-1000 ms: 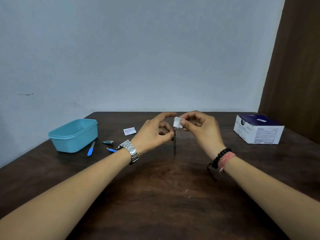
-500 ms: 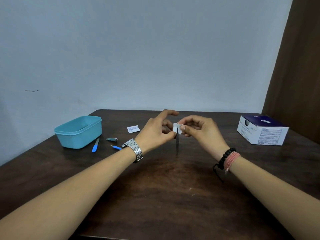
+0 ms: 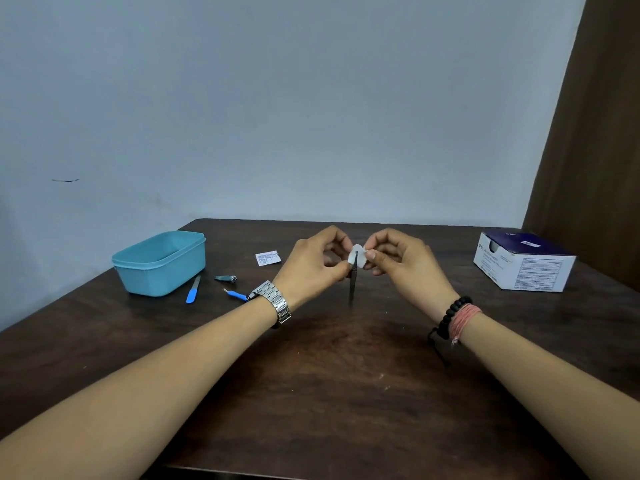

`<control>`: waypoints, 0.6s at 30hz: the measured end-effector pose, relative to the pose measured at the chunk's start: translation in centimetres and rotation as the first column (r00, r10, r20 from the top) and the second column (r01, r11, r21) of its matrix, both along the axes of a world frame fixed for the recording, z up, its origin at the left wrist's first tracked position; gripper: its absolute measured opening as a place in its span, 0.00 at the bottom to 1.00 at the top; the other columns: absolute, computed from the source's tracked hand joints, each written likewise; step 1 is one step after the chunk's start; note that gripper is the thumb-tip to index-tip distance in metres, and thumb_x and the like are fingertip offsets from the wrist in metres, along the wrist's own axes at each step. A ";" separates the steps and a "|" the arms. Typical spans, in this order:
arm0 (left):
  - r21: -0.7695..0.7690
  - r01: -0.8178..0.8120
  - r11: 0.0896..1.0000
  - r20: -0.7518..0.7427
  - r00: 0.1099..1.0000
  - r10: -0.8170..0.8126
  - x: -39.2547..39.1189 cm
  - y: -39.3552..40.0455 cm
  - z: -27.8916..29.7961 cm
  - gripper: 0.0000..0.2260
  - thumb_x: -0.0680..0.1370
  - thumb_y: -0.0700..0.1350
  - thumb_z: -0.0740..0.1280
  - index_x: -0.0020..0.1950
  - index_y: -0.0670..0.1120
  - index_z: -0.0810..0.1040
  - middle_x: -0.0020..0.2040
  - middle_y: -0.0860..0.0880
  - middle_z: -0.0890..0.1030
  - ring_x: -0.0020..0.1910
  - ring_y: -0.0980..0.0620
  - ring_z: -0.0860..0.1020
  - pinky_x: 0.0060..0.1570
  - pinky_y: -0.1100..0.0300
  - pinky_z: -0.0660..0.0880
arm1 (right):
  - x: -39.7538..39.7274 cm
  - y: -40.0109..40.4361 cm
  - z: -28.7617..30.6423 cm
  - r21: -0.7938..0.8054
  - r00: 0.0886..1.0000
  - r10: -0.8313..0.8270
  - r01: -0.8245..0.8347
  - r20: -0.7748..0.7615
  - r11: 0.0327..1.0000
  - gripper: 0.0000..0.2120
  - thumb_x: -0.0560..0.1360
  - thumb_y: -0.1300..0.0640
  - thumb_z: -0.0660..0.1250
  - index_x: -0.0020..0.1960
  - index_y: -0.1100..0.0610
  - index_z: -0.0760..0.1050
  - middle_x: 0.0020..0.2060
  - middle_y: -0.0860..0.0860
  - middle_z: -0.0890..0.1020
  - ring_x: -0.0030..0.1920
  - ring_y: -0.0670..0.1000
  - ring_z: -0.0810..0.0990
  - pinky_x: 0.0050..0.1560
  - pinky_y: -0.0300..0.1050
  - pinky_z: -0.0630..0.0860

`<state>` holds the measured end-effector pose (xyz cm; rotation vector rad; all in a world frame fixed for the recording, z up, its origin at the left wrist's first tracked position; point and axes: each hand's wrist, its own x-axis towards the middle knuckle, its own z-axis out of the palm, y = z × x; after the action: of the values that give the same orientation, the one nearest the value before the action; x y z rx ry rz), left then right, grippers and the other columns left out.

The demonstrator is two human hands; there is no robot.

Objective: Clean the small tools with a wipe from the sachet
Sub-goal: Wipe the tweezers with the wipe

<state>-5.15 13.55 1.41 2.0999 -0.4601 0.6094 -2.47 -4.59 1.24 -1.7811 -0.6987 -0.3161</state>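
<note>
hands: left grip (image 3: 313, 263) holds tweezers (image 3: 352, 289), right grip (image 3: 398, 261) pinches wipe (image 3: 357, 257) | near: sachet (image 3: 267, 258), tub (image 3: 160, 263)

Dark wooden table (image 3: 346, 393) against a pale blue wall (image 3: 277, 98). Teal plastic tub (image 3: 159, 263) near the table's far left corner. White-and-navy carton (image 3: 523, 261) at the table's far right. Brown curtain (image 3: 595, 133) behind the carton.
</note>
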 end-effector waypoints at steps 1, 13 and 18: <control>-0.009 0.007 1.000 -0.010 1.000 -0.007 0.0 0.0 0.0 0.10 0.72 0.38 0.68 0.46 0.52 0.74 0.41 0.53 0.83 0.34 0.54 0.84 0.41 0.58 0.82 | 0.0 -0.1 -0.1 -0.042 0.999 -0.021 0.023 0.034 0.999 0.06 0.77 0.64 0.67 0.45 0.54 0.78 0.38 0.49 0.85 0.40 0.46 0.84 0.41 0.36 0.79; -0.069 0.073 0.995 -0.053 0.996 -0.076 -0.5 -0.2 0.2 0.13 0.73 0.33 0.68 0.55 0.47 0.80 0.46 0.48 0.82 0.39 0.48 0.84 0.41 0.55 0.83 | -0.5 -0.2 0.2 -0.138 0.993 -0.005 0.021 0.114 0.990 0.05 0.73 0.59 0.73 0.44 0.51 0.80 0.39 0.47 0.85 0.42 0.44 0.84 0.45 0.36 0.79; -0.102 0.072 0.992 -0.048 0.996 -0.077 -0.5 -0.3 0.0 0.16 0.72 0.33 0.69 0.57 0.47 0.77 0.45 0.48 0.82 0.40 0.48 0.84 0.43 0.52 0.83 | -0.7 0.1 0.1 -0.077 1.000 -0.005 0.007 0.015 0.997 0.10 0.69 0.57 0.77 0.46 0.52 0.79 0.38 0.46 0.85 0.40 0.43 0.83 0.44 0.37 0.79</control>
<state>-5.63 13.24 1.45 1.9896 -0.4672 0.5229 -3.21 -4.50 1.32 -1.8555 -0.7249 -0.3108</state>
